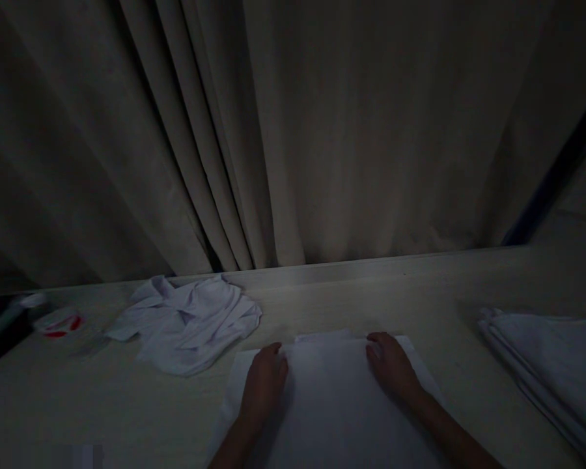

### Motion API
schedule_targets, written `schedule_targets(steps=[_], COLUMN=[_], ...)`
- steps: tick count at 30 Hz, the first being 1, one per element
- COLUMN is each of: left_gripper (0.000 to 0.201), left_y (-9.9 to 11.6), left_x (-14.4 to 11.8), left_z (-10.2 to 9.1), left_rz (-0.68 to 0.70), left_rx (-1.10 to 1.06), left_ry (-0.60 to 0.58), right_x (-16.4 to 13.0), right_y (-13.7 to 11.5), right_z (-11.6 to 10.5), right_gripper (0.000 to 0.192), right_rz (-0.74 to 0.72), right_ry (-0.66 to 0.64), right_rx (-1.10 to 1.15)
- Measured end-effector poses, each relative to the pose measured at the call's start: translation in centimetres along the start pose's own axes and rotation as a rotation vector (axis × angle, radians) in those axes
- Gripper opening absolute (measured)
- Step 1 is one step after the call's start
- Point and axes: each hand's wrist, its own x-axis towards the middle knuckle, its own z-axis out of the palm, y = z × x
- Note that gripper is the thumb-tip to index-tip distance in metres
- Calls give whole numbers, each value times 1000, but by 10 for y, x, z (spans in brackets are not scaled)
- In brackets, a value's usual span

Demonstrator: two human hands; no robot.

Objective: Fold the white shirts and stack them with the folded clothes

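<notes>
A white cloth (327, 404) lies spread in front of me with straight sides, running out of the bottom of the view. A small strip of white fabric (325, 336) shows just beyond the middle of its far edge. My left hand (264, 383) is at the left end of that edge, fingers curled with thumb and forefinger closed on the cloth. At the right end, my right hand (393, 368) pinches the same edge in a like way. The view is dim, and the fingertips are partly hard to make out.
A crumpled white cloth (195, 322) lies at the back left. Folded white cloths (551, 365) are stacked on the right. A clear bag with red marks (58, 324) and a dark object (0, 326) are far left. Curtains (322, 130) hang behind the pale table (102, 397).
</notes>
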Motion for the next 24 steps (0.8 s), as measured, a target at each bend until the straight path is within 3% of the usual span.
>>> schedule_targets(steps=[3,7,10,14,17,21,24], left_gripper=[46,41,31,23,21,41,47], left_y=[23,39,39,38,43,49,47], left_x=[18,32,27,9,-3,-3,5], left_z=[14,35,37,23,16,16,21], left_rz=[228,279,303,383,320,142,80], left_rx=[269,372,403,362,253,169,127], left_ry=[-133,-185,-193,-232,-276,-313,-284], right_x=[13,22,18,1,-12,-14,-7], right_y=[-23,-47,-56,-58,-55,-55,-59], right_z=[20,41,39,27,24,25,23], right_gripper=[36,36,26,22,25,41,32], right_rz=[-196,-294,-301,-317,-278,-174,-197], right_ry=[-129,-208,-197,-216,-247,-276,-330], right_rx=[-95,-252,-303,-267,-199,-195,-248])
